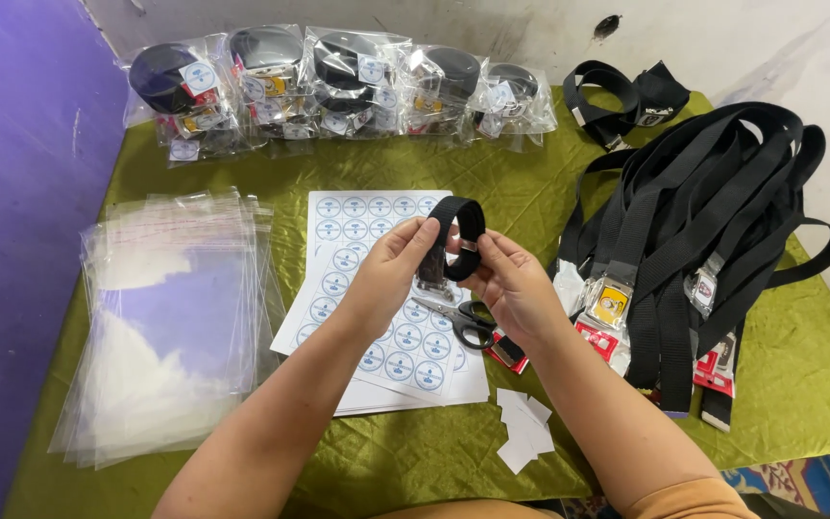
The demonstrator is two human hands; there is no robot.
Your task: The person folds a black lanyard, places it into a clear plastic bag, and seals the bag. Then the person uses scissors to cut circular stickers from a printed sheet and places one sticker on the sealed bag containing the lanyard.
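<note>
Both my hands hold a rolled black webbing belt (460,223) with a metal buckle, raised over the middle of the table. My left hand (391,269) grips the buckle side with thumb and fingers. My right hand (511,284) pinches the coil from the right. Below them lies a white sheet of round blue stickers (377,216), with black-handled scissors (463,317) resting on it.
A stack of clear plastic bags (170,327) lies at the left. Several bagged rolled belts (338,82) line the far edge. A heap of loose black belts with buckles (694,231) fills the right. Small white paper squares (525,428) sit near the front, on the green cloth (799,375).
</note>
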